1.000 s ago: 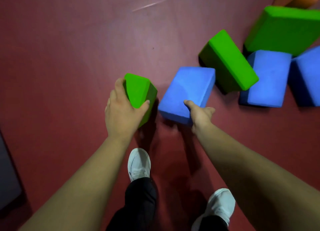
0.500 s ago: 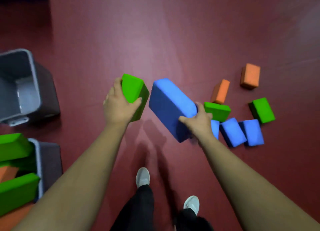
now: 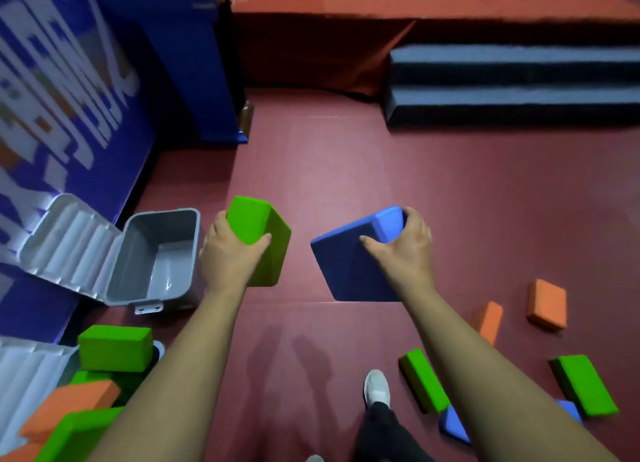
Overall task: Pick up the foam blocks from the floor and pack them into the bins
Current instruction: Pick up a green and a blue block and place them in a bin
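- The green block is off the floor at centre frame, just right of the empty bin. The left hand grasps it from above, thumb on the near face and fingers over the far edge.
- The blue block hangs tilted right of centre, also off the floor. The right hand grasps its upper right corner, thumb laid across the top face.
- The step in hand, as I read it, is to carry both blocks to the empty bin at left of centre. It stands open with its lid tipped back toward the left edge.
- Green should go first, being nearest. Set it flat against one wall rather than in the middle, so blue fits beside it.
- Blue is held by one corner only. Foam is light, but the low end may swing — level it before it crosses the rim so no corner catches.
- The right hand has the longer reach across, so the left should be out of the bin before blue comes over.
- The full bin at lower left is heaped with green and orange blocks above its rim — no room there, and a brush of the forearm could topple the top one.
- Loose blocks lie at lower right near the shoe, so step with care.
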